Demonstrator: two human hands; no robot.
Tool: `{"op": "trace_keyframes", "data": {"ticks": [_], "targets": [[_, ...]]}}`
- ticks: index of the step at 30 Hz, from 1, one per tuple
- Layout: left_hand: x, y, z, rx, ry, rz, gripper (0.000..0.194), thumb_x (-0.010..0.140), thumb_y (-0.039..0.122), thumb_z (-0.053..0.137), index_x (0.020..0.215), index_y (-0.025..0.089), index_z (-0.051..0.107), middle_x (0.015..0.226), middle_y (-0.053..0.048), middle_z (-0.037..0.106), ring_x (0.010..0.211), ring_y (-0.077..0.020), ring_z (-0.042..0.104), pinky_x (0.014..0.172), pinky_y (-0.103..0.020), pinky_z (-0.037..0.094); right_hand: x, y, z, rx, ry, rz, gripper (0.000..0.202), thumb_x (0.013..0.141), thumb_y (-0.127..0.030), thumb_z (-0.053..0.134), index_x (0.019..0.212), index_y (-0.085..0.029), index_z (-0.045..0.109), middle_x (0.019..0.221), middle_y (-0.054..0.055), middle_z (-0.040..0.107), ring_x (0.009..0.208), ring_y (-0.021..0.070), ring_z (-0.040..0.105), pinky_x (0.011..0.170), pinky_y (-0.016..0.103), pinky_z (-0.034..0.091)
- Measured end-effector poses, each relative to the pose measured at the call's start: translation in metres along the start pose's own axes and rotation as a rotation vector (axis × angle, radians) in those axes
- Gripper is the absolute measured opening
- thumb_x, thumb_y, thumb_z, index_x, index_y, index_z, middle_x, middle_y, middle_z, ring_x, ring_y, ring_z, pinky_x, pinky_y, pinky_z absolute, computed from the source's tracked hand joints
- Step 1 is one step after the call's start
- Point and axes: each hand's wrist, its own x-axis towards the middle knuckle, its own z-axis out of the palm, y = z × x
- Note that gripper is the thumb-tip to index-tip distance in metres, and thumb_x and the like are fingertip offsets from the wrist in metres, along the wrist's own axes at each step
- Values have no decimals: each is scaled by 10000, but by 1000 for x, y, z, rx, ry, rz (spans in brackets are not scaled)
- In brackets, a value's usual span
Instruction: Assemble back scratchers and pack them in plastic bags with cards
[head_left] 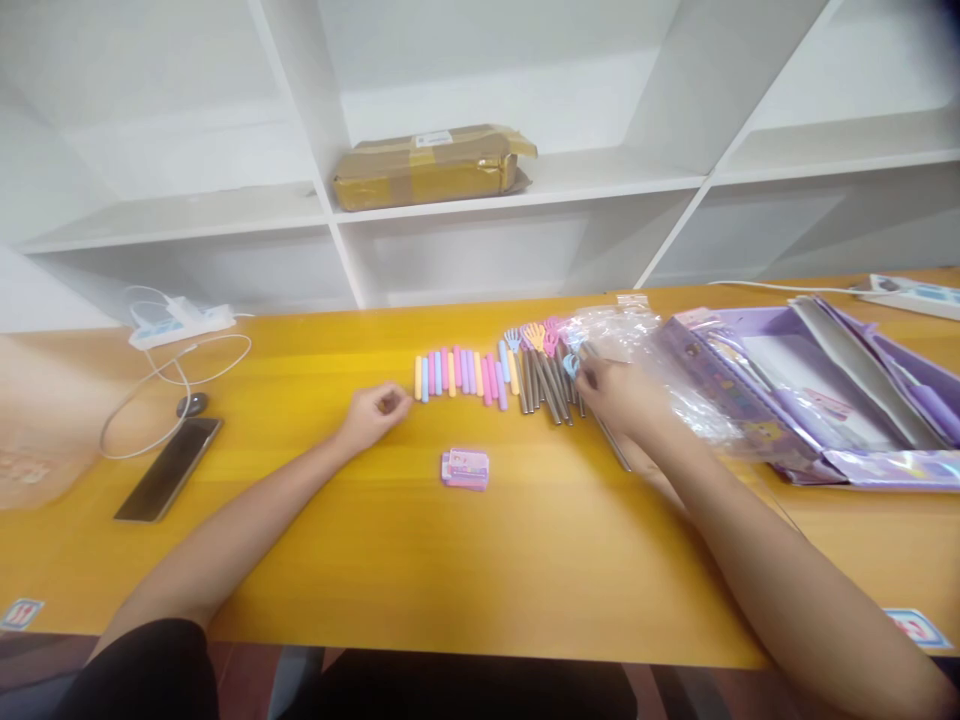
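Note:
Loosely curled, my left hand [376,415] rests on the table at the left end of a row of pastel handle sticks [463,373], with nothing visible in its fingers. My right hand [616,392] is closed at the right side of a pile of back scratchers [546,375] with metal rods and small coloured hand-shaped heads. A blue head [572,366] shows at its fingertips, and a metal rod [616,447] sticks out below the hand; the grip itself is partly hidden. Nearer to me lies a small stack of pink and purple cards [465,469].
Clear plastic bags [637,335] lie behind my right hand. Farther right sits an opened purple box [780,465]. A phone [169,470], a white cable [154,378] and a power strip [182,323] are on the left. A taped brown parcel [427,170] stands on the white shelf.

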Motion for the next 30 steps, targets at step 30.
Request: {"op": "trace_keyframes", "data": {"ticks": [30], "targets": [[16,-20,6,534,-59,166,278,1047,356,511,1130,237,749,1122,-93,599,1097,-263,534,1038,-425,457,-2,-26,9,-100,-81,-65,329,971,-453,476,886,-203,672,872,111,750,755,245,676,648,325,399]]}}
